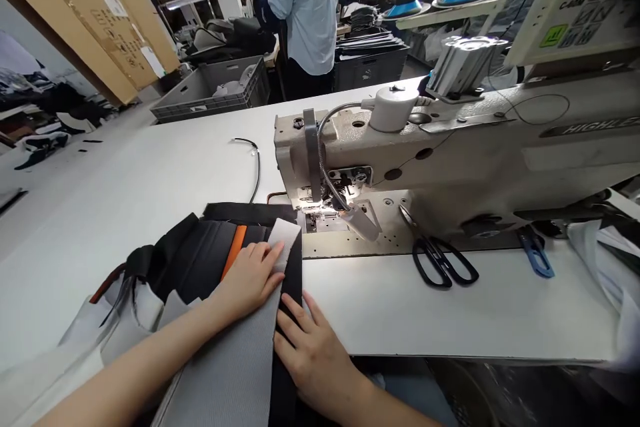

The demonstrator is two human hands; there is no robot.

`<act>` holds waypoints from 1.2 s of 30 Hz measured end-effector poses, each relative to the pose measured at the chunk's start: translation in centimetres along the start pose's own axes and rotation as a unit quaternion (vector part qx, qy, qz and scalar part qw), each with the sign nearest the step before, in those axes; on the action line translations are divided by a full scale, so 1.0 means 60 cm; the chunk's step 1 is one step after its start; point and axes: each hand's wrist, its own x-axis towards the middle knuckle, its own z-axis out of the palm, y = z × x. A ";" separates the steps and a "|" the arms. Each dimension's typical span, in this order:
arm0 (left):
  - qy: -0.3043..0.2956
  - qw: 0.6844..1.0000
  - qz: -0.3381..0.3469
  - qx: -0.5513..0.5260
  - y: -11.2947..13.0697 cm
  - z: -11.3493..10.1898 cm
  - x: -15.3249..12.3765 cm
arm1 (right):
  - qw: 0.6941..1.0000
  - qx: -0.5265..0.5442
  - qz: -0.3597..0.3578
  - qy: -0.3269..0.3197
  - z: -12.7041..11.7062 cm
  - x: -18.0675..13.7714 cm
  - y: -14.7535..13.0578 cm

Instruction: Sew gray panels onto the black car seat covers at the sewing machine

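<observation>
Filling the upper L corner, cardboard boxes (115, 27) w/ tape & labels stand past the white table (175, 167); next along, a grey crate (227, 101) w/ pale bits in it, at the table's far side. Black cable (259, 170) lies on the tabletop, near end reaching the work. Black-and-grey fabric piece (235, 347) w/ orange stripe (233, 253) is on the table, front L of the machine, bunched up on its L side, top R corner just beside the needle area. L hand (250, 277) lies flat on the grey strip (287, 237), fingers slightly apart; its forearm crosses the fabric & hides part of it. R hand (313, 350) rests on the black R border (295, 273), fingers a bit spread. Bkgd: person in lt blue shirt (313, 7). Sewing machine (450, 160) takes up most of the R half, its small lamp (361, 221) partly blocking view of the needle area. Black-handled scissors (436, 250) lie R of that, tips on the metal bed (325, 245), then blue snips (532, 255) & white cloth (600, 267) by the far R edge
</observation>
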 end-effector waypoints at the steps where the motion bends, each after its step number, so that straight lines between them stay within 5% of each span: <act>1: -0.007 1.000 0.005 -0.001 0.000 0.000 0.016 | 1.000 0.003 0.000 -0.011 -0.001 -0.001 0.002; 7: 0.006 0.999 0.031 -0.039 0.031 0.000 0.059 | 0.999 -0.016 0.001 0.048 0.007 -0.012 0.004; 16: -0.033 0.995 0.076 -0.062 0.039 -0.010 0.063 | 0.999 -0.018 -0.007 0.028 -0.005 -0.008 0.022; 23: -0.024 0.998 0.054 0.028 0.048 -0.002 0.089 | 0.997 -0.057 -0.011 0.047 -0.015 -0.005 0.029; 36: -0.050 0.999 0.020 0.002 0.063 -0.013 0.100 | 0.997 -0.052 -0.018 0.053 -0.015 -0.019 0.038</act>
